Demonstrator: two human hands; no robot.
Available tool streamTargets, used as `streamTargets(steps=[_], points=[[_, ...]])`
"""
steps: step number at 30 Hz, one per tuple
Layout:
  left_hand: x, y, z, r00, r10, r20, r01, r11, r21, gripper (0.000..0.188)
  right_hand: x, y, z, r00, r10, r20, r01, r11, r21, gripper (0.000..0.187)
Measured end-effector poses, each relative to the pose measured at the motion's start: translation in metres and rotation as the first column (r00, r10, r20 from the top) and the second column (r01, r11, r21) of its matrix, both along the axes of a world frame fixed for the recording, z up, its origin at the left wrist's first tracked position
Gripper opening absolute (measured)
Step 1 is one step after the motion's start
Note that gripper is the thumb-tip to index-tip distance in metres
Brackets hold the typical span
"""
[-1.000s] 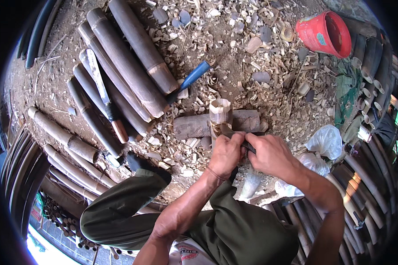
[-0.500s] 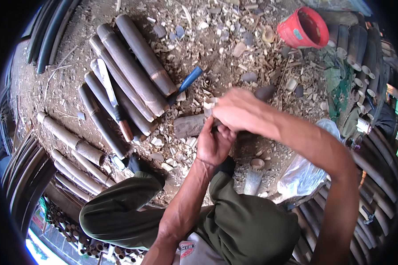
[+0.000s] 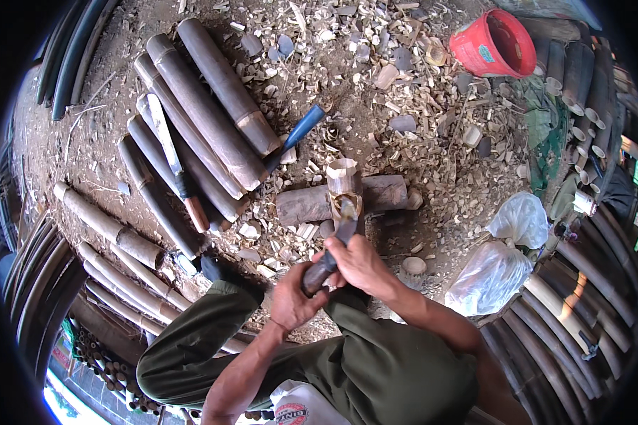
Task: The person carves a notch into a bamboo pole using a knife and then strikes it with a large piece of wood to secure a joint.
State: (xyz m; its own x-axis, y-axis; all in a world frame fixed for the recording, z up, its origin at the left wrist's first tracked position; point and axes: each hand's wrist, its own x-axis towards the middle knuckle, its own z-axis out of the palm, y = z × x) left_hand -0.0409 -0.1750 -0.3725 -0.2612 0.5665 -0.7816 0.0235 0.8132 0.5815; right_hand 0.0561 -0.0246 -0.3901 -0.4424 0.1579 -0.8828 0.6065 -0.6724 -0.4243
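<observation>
A bamboo piece (image 3: 342,181) with a pale, jagged top rim and an opening cut in its side leans across a short log (image 3: 303,205). Both of my hands grip a bladed tool (image 3: 346,228) with a thick dark handle, its blade reaching into the cut opening. My right hand (image 3: 361,263) is closed around the front of the handle near the blade. Lower down and to the left, my left hand (image 3: 295,296) wraps the handle's rear end. The bamboo's lower end is hidden behind the tool and hands.
Thick dark bamboo lengths (image 3: 209,117) lie at the left, with a machete (image 3: 169,145) on them. A blue-handled tool (image 3: 303,133) lies beyond. A red bucket (image 3: 483,53) stands far right, plastic bags (image 3: 493,276) nearer. Shavings cover the ground.
My hands have come back from the bamboo's upper end toward my lap and now hold the bladed tool. The bamboo piece, largely covered before, now shows its cut opening.
</observation>
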Motion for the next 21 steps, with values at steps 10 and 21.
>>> streamTargets(steps=[10, 21], points=[[-0.122, 0.105, 0.038, 0.584, -0.702, -0.408, 0.696, 0.691, -0.195, 0.022, -0.043, 0.008, -0.002, 0.700, -0.704, -0.121, 0.590, 0.666, -0.457, 0.027], [-0.093, 0.041, 0.011, 0.869, -0.383, -0.314, 0.390, 0.920, -0.043, 0.027, -0.034, -0.001, -0.013, 0.924, -0.351, -0.148, 0.290, 0.900, -0.327, 0.037]])
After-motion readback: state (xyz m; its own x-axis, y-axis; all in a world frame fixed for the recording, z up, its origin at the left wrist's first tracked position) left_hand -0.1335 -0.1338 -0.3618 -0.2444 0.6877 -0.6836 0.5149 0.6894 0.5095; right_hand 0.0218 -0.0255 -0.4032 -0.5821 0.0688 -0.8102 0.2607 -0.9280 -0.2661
